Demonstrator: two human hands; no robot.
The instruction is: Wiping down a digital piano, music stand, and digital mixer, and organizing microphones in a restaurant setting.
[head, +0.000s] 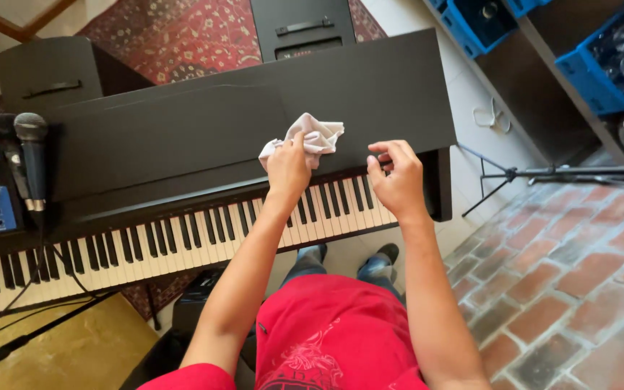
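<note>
A single head-worn camera looked steeply down from above the person's chest, close over the black digital piano (254, 123). It faced forward across the white-and-black keyboard (182, 242) toward the patterned red rug (182, 36).

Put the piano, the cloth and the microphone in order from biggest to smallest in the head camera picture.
1. Piano, by far the biggest.
2. and 3. Cloth in the left hand and microphone look about alike, so no ranking.

The left hand (287, 167) covers part of the crumpled cloth (310, 134), so can't see how much is bunched under it. Keyboard (146, 245) runs off the left edge, blue crates (594, 65) far right are cropped, glasses inside too blurry.
</note>
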